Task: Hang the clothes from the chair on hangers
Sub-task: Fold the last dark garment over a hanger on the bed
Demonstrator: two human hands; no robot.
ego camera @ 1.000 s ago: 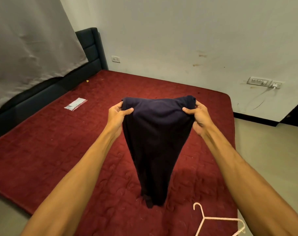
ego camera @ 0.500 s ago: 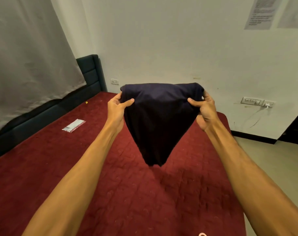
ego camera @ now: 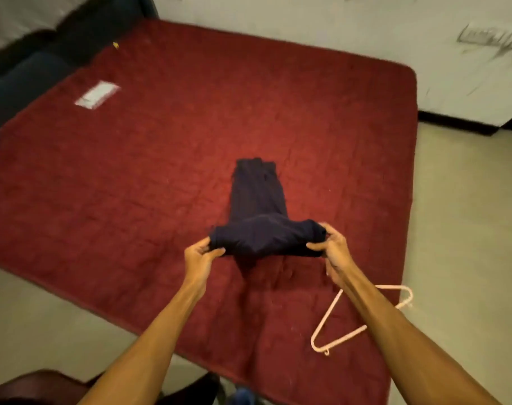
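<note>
A dark navy garment [ego camera: 260,211] stretches away from me across the red mattress [ego camera: 149,171], its far end lying flat. My left hand [ego camera: 200,257] grips its near left corner and my right hand [ego camera: 333,252] grips its near right corner, both just above the bed. A pale pink hanger [ego camera: 335,342] lies on the mattress near the right edge, partly hidden under my right forearm.
A white packet [ego camera: 97,95] lies on the far left of the mattress. A dark headboard [ego camera: 24,71] runs along the left. Beige floor [ego camera: 468,229] borders the bed on the right and near side. A dark chair edge [ego camera: 29,387] shows at bottom left.
The garment was held up high in the air; both hands have swung it down and forward, laying its far end on the mattress. The view has tilted down, showing the hanger again.
</note>
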